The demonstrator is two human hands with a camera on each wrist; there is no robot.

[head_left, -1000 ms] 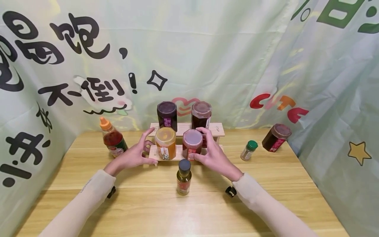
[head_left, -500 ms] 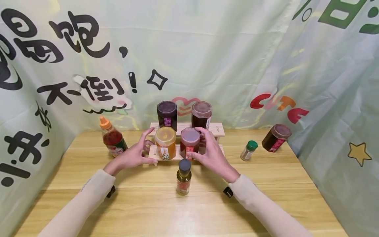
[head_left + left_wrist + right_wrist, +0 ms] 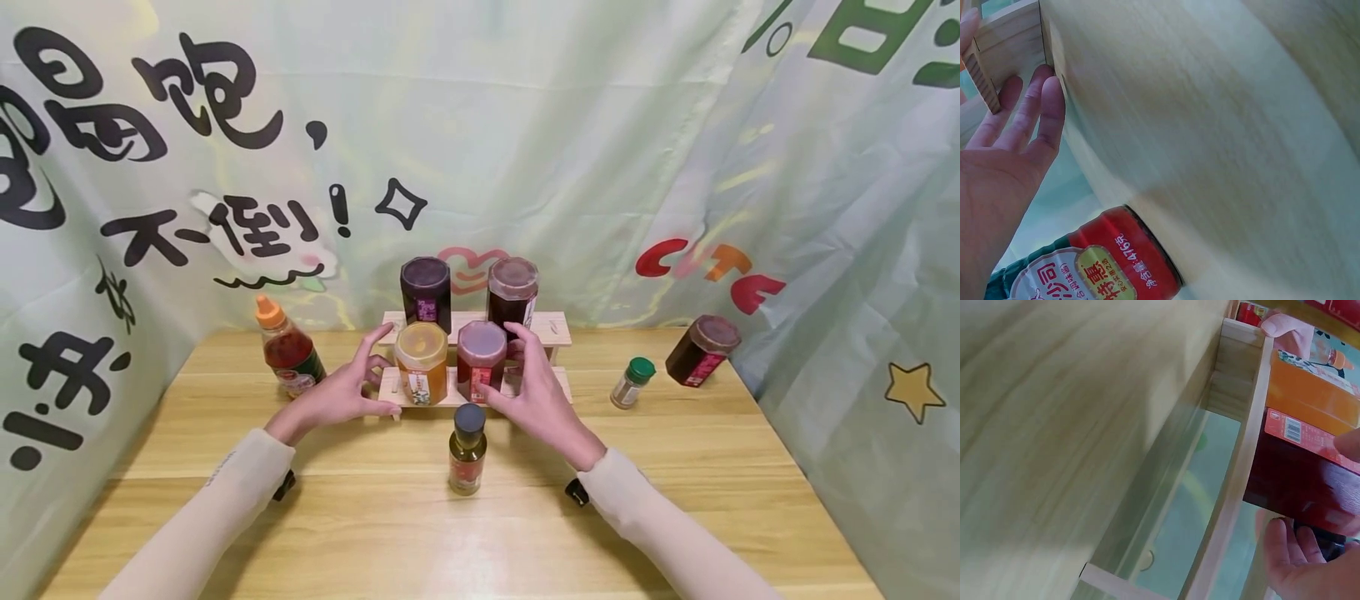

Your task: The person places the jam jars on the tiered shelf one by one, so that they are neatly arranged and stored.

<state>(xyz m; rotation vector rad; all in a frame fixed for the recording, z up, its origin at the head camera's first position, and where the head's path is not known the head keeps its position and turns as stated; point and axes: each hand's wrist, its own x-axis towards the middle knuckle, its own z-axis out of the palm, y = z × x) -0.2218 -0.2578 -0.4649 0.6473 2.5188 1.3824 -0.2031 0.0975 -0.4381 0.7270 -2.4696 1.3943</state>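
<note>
A two-tier wooden rack [image 3: 551, 327] stands against the backdrop. My right hand [image 3: 536, 392] grips a dark red jar [image 3: 482, 343] on its lower step, thumb across the red label and fingers at the far side. Left of it, close by, is an amber jar [image 3: 422, 346] with a yellowish lid. My left hand [image 3: 341, 393] holds the rack's left end, thumb at the lower front corner and forefinger by the upper step. In the left wrist view its other fingertips [image 3: 1052, 94] touch the end panel. The right wrist view shows the red jar's base at the step.
A dark purple jar [image 3: 426, 292] and a brown jar [image 3: 513, 287] occupy the upper step. In front stands a black-capped bottle [image 3: 468, 454]. An orange-capped sauce bottle [image 3: 288, 350] is left; a green-capped shaker [image 3: 632, 383] and another dark jar [image 3: 701, 350] are right.
The red jar has slid a little left along the lower step, toward the amber jar, with my right hand moving along. My left hand stays at the rack's end.
</note>
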